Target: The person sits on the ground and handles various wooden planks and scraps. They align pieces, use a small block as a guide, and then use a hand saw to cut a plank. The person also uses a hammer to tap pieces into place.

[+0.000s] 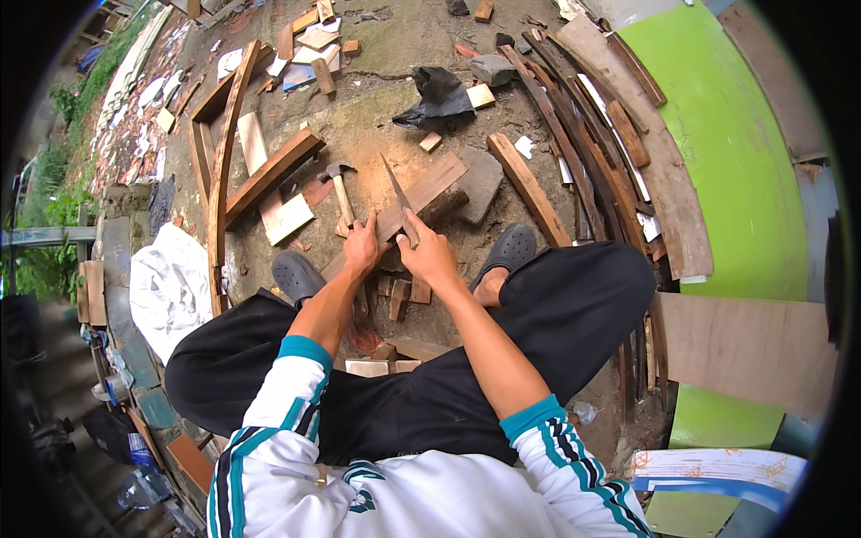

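Observation:
My right hand (429,257) is closed round the handle of a handsaw; its thin, tapering blade (395,186) points away and slightly left, lying across a wooden board (429,190). The fist hides the handle, and the blade's teeth are too small to make out. My left hand (363,244) grips the same board just left of the saw. The board slants from far right to near left, with a wood block (443,208) under its far part. Just beyond my left hand, a claw hammer (341,188) with a wooden handle lies on the ground.
A wooden frame (273,177) stands at left, near a white sack (170,282). Offcuts (399,300) lie between my feet. A flat stone (482,184) and black plastic sheet (436,99) lie ahead. Long planks (574,134) and a green panel (717,134) line the right side.

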Demonstrator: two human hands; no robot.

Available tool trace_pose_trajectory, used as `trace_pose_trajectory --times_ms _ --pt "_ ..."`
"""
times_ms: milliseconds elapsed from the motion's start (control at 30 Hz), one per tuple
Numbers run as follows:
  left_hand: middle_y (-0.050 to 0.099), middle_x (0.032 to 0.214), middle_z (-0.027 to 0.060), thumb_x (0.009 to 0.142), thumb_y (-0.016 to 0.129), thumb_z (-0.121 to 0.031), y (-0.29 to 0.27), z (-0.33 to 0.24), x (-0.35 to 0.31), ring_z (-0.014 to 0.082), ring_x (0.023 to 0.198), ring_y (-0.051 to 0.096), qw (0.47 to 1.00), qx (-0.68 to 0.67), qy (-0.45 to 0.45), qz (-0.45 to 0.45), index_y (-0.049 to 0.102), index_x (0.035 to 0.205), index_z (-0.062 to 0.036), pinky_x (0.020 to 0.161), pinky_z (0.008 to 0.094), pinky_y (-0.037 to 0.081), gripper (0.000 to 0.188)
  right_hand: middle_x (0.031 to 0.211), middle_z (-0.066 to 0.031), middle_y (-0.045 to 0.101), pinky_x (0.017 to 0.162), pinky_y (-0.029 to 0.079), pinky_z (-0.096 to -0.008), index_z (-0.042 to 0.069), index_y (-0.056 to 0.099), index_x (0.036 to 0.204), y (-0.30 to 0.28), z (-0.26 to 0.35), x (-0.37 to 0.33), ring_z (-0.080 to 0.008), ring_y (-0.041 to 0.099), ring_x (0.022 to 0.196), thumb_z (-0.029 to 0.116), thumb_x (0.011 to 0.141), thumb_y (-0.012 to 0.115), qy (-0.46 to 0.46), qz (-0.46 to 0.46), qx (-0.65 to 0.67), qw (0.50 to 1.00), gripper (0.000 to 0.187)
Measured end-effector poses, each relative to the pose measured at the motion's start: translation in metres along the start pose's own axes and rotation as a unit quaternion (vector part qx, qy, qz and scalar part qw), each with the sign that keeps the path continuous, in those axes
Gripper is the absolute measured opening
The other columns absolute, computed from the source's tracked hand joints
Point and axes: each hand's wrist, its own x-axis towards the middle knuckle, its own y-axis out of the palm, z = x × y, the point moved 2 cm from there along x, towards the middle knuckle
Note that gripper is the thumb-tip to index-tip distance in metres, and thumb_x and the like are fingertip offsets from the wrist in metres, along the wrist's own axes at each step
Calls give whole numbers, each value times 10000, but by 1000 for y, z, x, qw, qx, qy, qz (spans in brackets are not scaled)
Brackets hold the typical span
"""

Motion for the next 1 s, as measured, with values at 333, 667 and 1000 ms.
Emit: trace_pose_trajectory --times_ms 333,667,1000 --pt "648 1215 239 762 830 -478 -20 18 19 415 1103 655 991 39 77 104 215 1626 -174 927 507 530 1103 1102 -293 699 923 532 -492 163 526 1478 -2 3 7 -476 669 1033 287 920 626 7 -3 51 999 581" --pt "538 1369 208 783 814 -401 0 7 3 400 1267 535 998 -11 58 -5 365 1536 -99 1034 490 459 928 1137 -256 697 934 530 -468 178 558 1453 9 -28 5 -439 661 1091 301 941 617 -45 -53 79 994 530" --pt "374 1457 236 742 824 -504 28 -2 8 423 1379 340 990 -91 82 -74 450 1419 -18 1140 490 319 913 1307 -230 660 966 508 -383 86 518 1481 3 -63 -4 -343 672 1171 162 939 606 -8 12 149 989 554"
